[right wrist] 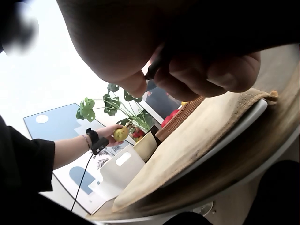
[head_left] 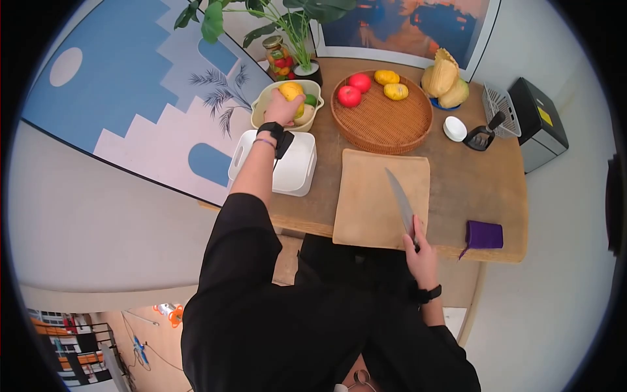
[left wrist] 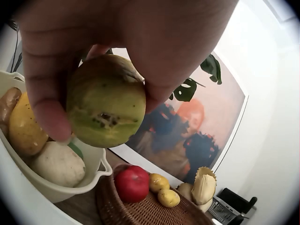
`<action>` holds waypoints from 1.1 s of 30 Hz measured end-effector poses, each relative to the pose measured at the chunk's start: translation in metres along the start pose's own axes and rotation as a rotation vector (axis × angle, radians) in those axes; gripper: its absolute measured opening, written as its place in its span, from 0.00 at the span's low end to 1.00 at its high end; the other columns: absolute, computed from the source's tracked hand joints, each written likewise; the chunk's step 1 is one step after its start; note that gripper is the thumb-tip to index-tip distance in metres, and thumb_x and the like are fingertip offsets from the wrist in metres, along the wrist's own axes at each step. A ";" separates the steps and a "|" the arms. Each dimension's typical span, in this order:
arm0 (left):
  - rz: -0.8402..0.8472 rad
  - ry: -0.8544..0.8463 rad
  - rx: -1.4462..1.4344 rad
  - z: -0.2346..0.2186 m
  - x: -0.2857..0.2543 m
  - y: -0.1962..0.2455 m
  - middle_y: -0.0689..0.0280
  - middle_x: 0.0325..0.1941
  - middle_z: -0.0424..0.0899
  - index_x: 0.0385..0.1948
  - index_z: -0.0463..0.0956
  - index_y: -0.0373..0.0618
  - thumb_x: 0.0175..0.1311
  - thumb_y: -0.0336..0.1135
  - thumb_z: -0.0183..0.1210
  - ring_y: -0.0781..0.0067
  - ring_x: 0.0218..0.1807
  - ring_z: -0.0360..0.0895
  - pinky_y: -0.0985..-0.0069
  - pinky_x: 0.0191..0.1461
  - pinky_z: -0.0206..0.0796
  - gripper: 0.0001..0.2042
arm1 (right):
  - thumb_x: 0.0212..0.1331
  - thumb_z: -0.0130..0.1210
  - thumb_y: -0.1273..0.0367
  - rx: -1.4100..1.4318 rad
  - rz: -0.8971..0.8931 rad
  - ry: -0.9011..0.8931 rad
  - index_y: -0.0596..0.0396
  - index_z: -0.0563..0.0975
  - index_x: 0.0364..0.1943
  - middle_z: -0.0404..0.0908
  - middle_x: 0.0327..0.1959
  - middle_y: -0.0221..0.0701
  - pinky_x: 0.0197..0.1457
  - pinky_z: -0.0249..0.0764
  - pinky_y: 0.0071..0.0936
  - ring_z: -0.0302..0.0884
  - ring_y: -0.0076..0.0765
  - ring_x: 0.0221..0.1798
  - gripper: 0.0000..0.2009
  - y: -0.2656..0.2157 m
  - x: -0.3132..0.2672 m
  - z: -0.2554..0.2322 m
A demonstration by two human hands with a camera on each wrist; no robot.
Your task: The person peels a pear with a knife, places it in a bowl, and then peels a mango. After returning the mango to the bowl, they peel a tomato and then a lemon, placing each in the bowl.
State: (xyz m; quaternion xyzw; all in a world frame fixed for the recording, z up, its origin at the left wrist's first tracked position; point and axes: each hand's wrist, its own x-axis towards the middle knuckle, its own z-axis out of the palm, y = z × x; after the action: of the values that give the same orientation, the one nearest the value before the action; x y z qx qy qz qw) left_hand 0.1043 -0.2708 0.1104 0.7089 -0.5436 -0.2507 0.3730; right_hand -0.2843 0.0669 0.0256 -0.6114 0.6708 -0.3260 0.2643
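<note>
My left hand (head_left: 282, 108) grips a round green-yellow fruit (left wrist: 107, 103) with dark blemishes, over the cream basket (head_left: 260, 117) at the back left. Inside that basket lie a yellow fruit (left wrist: 27, 126) and a pale rounded one (left wrist: 60, 165), partly hidden by the hand in the head view. Near the front edge of the table, my right hand (head_left: 422, 260) holds a kitchen knife (head_left: 400, 196) by its dark handle. Its blade points away from me, over a tan cloth-like mat (head_left: 369, 196). The fingers (right wrist: 229, 77) curl round the handle in the right wrist view.
A white bin (head_left: 297, 166) stands in front of the cream basket. Red and yellow produce sits in a round wicker tray (head_left: 385, 124). A white cup (head_left: 454, 129), a black-handled tool (head_left: 483, 136) and a purple pouch (head_left: 484, 235) are on the right. A potted plant (head_left: 305, 68) stands behind.
</note>
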 end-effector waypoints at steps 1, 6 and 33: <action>0.025 -0.008 0.109 0.007 0.013 -0.003 0.41 0.56 0.81 0.66 0.59 0.33 0.55 0.56 0.70 0.46 0.43 0.88 0.62 0.36 0.83 0.45 | 0.70 0.58 0.57 0.005 0.025 -0.016 0.37 0.67 0.75 0.84 0.55 0.49 0.49 0.81 0.44 0.84 0.63 0.47 0.29 -0.001 -0.002 -0.002; 0.089 0.140 0.437 0.037 0.045 -0.026 0.37 0.55 0.82 0.66 0.61 0.39 0.55 0.54 0.70 0.37 0.59 0.81 0.52 0.64 0.73 0.42 | 0.71 0.58 0.57 0.012 0.167 -0.036 0.37 0.67 0.76 0.84 0.54 0.51 0.48 0.81 0.41 0.85 0.61 0.45 0.29 -0.005 -0.011 -0.017; 0.448 -0.505 0.704 0.211 0.034 0.075 0.41 0.63 0.77 0.64 0.67 0.40 0.62 0.44 0.63 0.41 0.63 0.78 0.54 0.66 0.72 0.31 | 0.74 0.52 0.56 -0.317 0.494 0.111 0.31 0.57 0.80 0.86 0.30 0.48 0.33 0.77 0.54 0.82 0.65 0.30 0.32 0.128 -0.090 -0.032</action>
State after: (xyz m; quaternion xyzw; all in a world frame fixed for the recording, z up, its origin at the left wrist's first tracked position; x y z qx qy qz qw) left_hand -0.0906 -0.3676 0.0461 0.5744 -0.8081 -0.1295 0.0120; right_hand -0.3812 0.1649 -0.0556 -0.4446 0.8552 -0.1760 0.1999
